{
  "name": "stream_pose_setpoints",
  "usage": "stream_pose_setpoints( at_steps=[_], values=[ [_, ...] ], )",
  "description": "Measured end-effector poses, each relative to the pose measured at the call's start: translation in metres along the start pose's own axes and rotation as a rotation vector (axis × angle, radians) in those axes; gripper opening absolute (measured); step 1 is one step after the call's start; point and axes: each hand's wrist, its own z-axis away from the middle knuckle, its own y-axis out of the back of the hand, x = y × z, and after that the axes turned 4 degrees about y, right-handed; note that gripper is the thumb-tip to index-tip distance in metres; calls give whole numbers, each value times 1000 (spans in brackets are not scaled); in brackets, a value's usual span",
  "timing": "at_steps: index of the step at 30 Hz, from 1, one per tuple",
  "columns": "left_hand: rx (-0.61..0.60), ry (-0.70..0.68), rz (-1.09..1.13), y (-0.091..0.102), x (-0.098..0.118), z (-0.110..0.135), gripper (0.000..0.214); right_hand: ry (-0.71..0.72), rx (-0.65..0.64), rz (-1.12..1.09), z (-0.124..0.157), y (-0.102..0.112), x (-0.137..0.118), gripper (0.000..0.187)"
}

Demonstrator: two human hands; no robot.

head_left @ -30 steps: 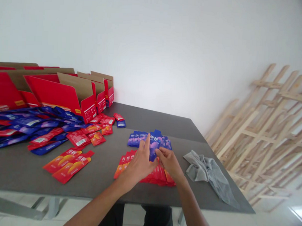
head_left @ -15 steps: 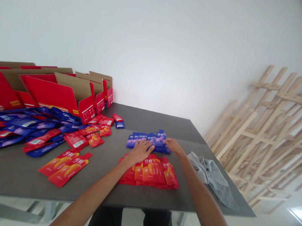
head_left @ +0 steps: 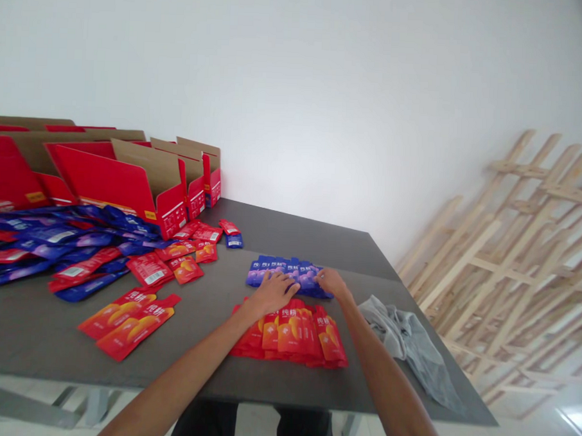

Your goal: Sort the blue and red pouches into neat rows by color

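Note:
A row of overlapping blue pouches with purple fruit prints lies across the middle of the table. My left hand rests flat on the front of this row, its fingers stretched out and somewhat spread. At the row's right end, my right hand has its fingers closed on the edge of the last blue pouch; the fingertips are partly hidden. Nearer to me lies a row of overlapping red pouches with orange fruit prints, partly covered by my left wrist.
Two red pouches lie apart on the left of the dark table. Behind them are a heap of blue and red pouches and open red cartons. A grey cloth lies at right; wooden frames lean beyond the table.
The rightmost blue pouch, which stuck up above the others, now sits lower, about level with the row. My right hand stays at it; my left hand keeps its place on the row.

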Motion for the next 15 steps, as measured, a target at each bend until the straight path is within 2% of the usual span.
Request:
stream_pose_setpoints(
  at_steps=[5,9,12,15],
  values=[
    [13,36,2,6,-3,5,61,-86,-44,71,6,2,-4,25],
    [87,95,-7,27,-21,12,57,-96,-34,91,14,3,-5,29],
    [224,207,-80,61,-55,22,52,-102,5,78,21,6,-2,34],
    [439,487,-188,108,-112,43,43,-105,61,49,30,12,6,37]
  ],
)
